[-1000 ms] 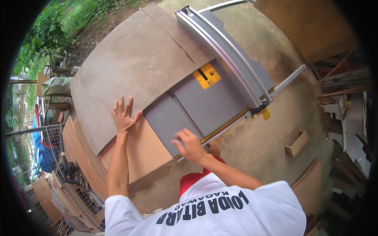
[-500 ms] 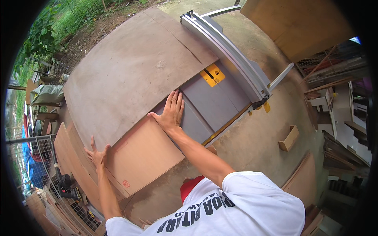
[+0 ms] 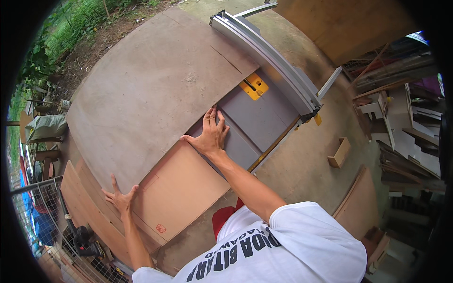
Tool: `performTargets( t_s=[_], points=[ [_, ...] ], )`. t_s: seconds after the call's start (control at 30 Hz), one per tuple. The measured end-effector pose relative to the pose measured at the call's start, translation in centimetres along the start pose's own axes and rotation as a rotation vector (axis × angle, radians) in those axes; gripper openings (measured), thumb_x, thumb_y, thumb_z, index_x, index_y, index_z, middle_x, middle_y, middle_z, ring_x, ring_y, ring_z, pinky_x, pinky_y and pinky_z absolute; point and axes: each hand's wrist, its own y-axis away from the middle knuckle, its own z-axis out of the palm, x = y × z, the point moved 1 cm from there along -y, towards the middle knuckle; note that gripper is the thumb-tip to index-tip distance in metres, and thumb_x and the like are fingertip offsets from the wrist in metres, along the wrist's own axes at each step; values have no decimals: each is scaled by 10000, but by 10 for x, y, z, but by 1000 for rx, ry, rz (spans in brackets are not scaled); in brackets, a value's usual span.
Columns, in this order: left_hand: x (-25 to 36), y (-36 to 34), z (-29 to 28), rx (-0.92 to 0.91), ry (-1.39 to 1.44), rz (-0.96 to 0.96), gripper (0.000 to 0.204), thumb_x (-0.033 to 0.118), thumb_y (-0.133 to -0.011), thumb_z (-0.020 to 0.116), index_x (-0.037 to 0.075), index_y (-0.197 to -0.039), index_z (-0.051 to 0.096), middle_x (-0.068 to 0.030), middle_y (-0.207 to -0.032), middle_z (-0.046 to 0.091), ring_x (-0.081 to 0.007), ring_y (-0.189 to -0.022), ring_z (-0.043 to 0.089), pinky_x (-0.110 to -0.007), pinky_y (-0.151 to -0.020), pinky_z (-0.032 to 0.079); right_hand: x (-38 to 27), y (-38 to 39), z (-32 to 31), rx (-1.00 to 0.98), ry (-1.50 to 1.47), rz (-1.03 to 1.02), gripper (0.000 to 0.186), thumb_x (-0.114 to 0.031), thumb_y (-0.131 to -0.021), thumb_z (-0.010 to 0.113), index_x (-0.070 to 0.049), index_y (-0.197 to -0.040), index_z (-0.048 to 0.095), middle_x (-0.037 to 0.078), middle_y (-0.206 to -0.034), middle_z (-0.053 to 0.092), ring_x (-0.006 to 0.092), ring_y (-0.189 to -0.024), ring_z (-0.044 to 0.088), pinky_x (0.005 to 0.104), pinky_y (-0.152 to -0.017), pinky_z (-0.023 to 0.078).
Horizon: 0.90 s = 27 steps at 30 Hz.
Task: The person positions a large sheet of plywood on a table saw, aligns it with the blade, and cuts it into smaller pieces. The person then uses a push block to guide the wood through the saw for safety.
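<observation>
A large brown plywood sheet (image 3: 151, 94) lies across a grey table saw (image 3: 257, 115) with a yellow blade insert (image 3: 254, 86). My right hand (image 3: 210, 134) presses flat, fingers spread, at the sheet's near edge where it meets the grey saw top. My left hand (image 3: 120, 198) lies flat with fingers apart on the sheet's lower left corner. A lighter tan board (image 3: 181, 191) sits under the sheet in front of me. The long silver fence (image 3: 264, 56) runs along the saw's far right side.
A small open wooden box (image 3: 339, 153) stands on the concrete floor at right. Boards and offcuts are stacked at far right (image 3: 406, 137). More plywood sheets lean at lower left (image 3: 80, 207), by a wire fence (image 3: 33, 221). Plants grow at upper left.
My left hand has slid down the sheet's left edge to its lower corner. My right hand has reached forward from the saw's front to the sheet's edge on the saw top.
</observation>
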Motion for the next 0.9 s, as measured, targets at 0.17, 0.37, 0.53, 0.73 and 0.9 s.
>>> performTargets(
  t_s=[0.17,0.37,0.53,0.73,0.9],
  points=[
    [25,-10,-32,-253,44,-157,1301,842,-554,854,541,-1646,214,-499,-1617,62,-633,-1488,190,-677,-1185,284,3,1,5,121,-124,35,1426,-759,-586,867,12,-1638,290,227,-1707,281,409,-1503,292,629,-1094,333],
    [26,-40,-42,-222,196,-391,1363,724,-596,915,372,-1688,178,-489,-1583,241,-578,-1501,284,-645,-1213,261,-2,2,-3,116,-59,30,1336,-692,-561,914,-155,-1653,361,183,-1747,222,476,-1499,302,660,-1062,362],
    [-47,-56,-18,8,288,-503,1348,669,-642,928,-96,-1573,325,-411,-1491,475,-424,-1431,483,-482,-1175,376,-9,0,0,87,-32,-16,1330,-801,-572,846,-162,-1646,388,167,-1752,226,439,-1468,329,656,-1053,366],
    [-20,-67,-41,-332,467,-482,1100,681,-701,904,-241,-1238,637,-313,-1268,683,-361,-1207,642,-418,-1055,476,1,-6,-8,38,-49,21,1298,-742,-582,877,-186,-1648,386,157,-1739,273,429,-1465,345,640,-1070,374],
    [-23,-65,-39,-338,491,-431,1087,724,-710,880,-229,-1190,675,-288,-1186,710,-310,-1101,658,-428,-998,493,0,-7,-15,17,-39,31,1296,-755,-578,871,-206,-1648,390,141,-1738,287,415,-1465,346,626,-1069,388]
  ],
)
